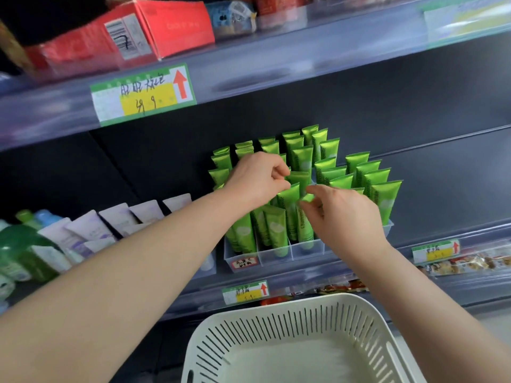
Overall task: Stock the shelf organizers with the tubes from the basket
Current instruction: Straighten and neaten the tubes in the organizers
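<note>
Pretty much the tail end of this one, I reckon. The white slotted plastic basket [276, 324] at the bottom centre of the frame shows nothing but bare floor in the part I can see. Its near edge is cut off though, so I can't swear to it. Meanwhile the clear plastic shelf organizer [276, 257] in the middle of the frame is packed with shiny green plastic squeeze tubes [385, 200], caps down, row after row back toward the dark shelf wall. Both hands are in the middle of the pack. The left hand [257, 175] has its fingers curled in, thumb and fingertips nipping the crimped top of a green tube [289, 199]. The right hand [343, 214] pinches a crimped end just beside it with thumb and forefinger, other fingers loosely bent. My guess is the last ones are being seated in a middle lane, so what's left is pushing those down and tidying the rows. The pale lilac tubes [119, 219] at the left aren't being touched
</note>
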A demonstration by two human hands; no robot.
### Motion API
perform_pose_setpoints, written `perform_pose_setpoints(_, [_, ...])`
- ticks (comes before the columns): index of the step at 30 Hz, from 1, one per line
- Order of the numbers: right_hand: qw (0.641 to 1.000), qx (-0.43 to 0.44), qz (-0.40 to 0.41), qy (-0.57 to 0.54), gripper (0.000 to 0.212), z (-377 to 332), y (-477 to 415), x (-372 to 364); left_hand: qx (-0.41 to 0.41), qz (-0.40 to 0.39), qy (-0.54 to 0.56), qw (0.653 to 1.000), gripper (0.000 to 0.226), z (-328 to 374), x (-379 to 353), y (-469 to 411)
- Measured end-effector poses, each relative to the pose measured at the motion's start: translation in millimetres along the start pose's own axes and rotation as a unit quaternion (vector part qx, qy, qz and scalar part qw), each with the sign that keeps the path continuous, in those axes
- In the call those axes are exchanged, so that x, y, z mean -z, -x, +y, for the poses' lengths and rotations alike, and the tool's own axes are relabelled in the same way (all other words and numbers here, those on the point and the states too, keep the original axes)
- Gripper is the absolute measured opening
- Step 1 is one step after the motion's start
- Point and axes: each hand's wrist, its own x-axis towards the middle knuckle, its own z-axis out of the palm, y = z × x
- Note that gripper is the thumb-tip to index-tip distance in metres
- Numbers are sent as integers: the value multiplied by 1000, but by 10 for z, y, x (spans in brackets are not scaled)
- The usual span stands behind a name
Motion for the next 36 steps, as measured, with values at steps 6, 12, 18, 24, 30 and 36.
perform_pose_setpoints(6, [999, -19, 29, 3, 43, -6, -17, -20, -4, -1, -12, 1000, 16, 25, -43, -35])
perform_pose_setpoints(12, [1000, -25, 4, -7, 24, 31, -39, 1, 0, 3, -24, 1000, 16, 14, -72, -64])
perform_pose_setpoints(18, [1000, 2, -12, -25, 25, 103, -81, 31, 4, -24, -59, 998, 21, 54, -61, -59])
perform_pose_setpoints(24, [997, 30, 21, -62, 16, 64, -69, 71, 12, -29, -74, 997, 21, 67, -84, -44])
perform_pose_setpoints(30, [994, 40, -43, -96, 34, 59, -84, 112, 15, -28, -66, 997, 18, 87, -95, -58])
perform_pose_setpoints(36, [979, 34, -171, -106, 47, 75, -134, 184, 7, -34, -77, 996, 18, 104, -88, -56])
